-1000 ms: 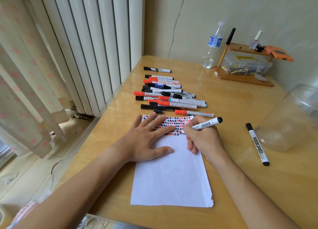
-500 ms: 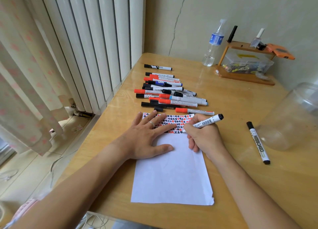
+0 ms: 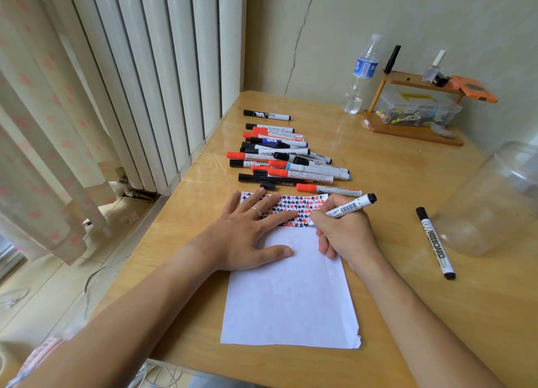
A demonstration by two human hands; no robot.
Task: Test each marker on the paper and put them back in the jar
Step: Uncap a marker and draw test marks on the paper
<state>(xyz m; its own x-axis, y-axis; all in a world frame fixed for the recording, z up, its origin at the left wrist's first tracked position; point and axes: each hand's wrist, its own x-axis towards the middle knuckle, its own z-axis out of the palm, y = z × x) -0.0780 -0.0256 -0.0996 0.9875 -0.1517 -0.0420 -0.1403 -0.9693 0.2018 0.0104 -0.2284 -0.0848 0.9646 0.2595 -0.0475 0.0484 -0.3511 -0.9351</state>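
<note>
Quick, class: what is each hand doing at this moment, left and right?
Left hand: open, fingers spread flat, pressing on the paper.
Right hand: closed around a marker, its tip at the paper's scribbled strip.

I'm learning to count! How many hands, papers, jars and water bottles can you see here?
Hands: 2 (left hand, right hand holding a marker)
Paper: 1
Jar: 1
Water bottle: 1
Total: 5
</note>
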